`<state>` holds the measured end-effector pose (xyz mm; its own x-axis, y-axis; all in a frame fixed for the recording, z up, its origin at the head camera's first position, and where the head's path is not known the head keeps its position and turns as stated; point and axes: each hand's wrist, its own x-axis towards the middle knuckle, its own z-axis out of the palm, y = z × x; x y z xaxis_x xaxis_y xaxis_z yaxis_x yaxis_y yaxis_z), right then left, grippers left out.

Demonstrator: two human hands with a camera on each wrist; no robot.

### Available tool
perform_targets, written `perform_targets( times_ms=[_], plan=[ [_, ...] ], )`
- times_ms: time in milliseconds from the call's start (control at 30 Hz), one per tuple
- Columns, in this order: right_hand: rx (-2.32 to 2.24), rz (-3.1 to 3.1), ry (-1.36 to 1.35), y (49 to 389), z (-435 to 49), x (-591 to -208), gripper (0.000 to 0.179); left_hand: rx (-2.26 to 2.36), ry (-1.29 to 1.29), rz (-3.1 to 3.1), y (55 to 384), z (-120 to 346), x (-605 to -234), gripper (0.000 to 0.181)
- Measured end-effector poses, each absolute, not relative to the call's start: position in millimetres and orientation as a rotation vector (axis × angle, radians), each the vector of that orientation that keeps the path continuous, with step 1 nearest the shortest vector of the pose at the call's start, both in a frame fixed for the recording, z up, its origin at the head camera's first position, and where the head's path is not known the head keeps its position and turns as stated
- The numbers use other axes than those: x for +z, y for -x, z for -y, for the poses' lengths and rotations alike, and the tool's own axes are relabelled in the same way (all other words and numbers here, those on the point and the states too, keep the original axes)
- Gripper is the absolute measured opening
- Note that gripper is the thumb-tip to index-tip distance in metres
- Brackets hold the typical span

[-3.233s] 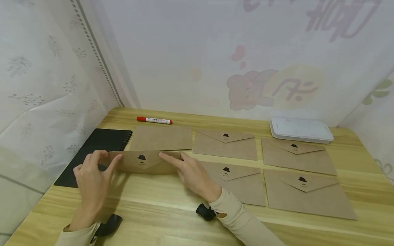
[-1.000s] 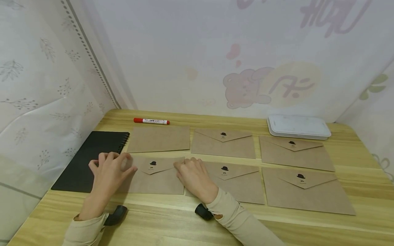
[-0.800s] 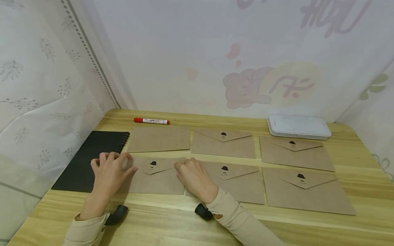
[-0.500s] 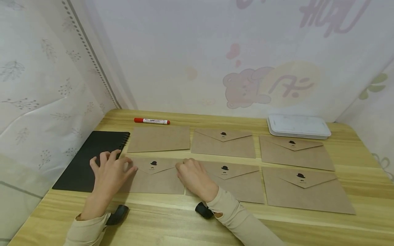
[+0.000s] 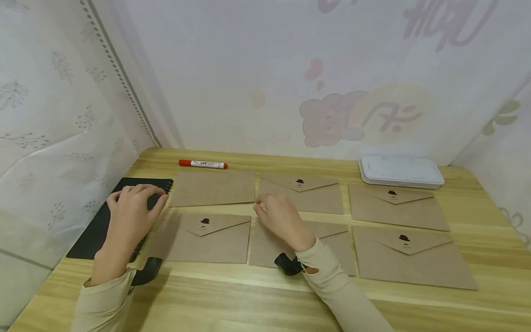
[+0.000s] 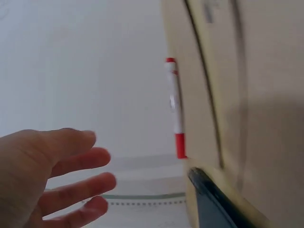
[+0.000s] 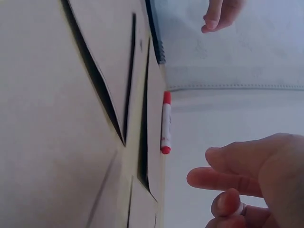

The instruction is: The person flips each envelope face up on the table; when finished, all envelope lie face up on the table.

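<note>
My left hand [image 5: 130, 214] hovers beside and over the black spiral notebook [image 5: 97, 230], fingers loosely bent and holding nothing. My right hand [image 5: 286, 219] is raised above the front middle envelope [image 5: 265, 251], part of which it hides; its fingers are relaxed with nothing between them. Between the hands lies the front left brown envelope [image 5: 207, 246], flat, its pointed flap with a black hat print folded down. Behind it rests a plain brown envelope [image 5: 213, 188] showing no flap. In the left wrist view, the fingers [image 6: 90, 187] hang apart from the table.
More flap-side-up brown envelopes stand in two rows: back middle [image 5: 307, 200], back right [image 5: 402, 216] and front right [image 5: 415, 269]. A red-capped marker [image 5: 203, 164] lies at the back. A white case [image 5: 401, 170] sits at the back right, near the curtain [image 5: 257, 69].
The front left envelope was held up between both hands, then laid flat and its flap pressed. Both hands have since lifted off it, the left moving left and the right moving right.
</note>
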<state>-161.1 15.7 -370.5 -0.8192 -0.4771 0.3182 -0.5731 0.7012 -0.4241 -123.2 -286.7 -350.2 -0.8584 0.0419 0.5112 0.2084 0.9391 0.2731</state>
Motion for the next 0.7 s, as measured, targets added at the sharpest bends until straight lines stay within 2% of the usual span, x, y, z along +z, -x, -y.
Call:
perform_targets(
  times_ms=[533, 700],
  plan=[
    [0.746, 2.767, -0.810, 184.0, -14.7, -372.5, 0.011, -0.576, 0.353, 2.910, 169.8, 268.5, -350.5, 0.028],
    [0.653, 2.758, -0.888, 193.3, -8.7, -373.6, 0.029, -0.593, 0.437, 2.999, 180.3, 272.2, -355.4, 0.035]
  ],
)
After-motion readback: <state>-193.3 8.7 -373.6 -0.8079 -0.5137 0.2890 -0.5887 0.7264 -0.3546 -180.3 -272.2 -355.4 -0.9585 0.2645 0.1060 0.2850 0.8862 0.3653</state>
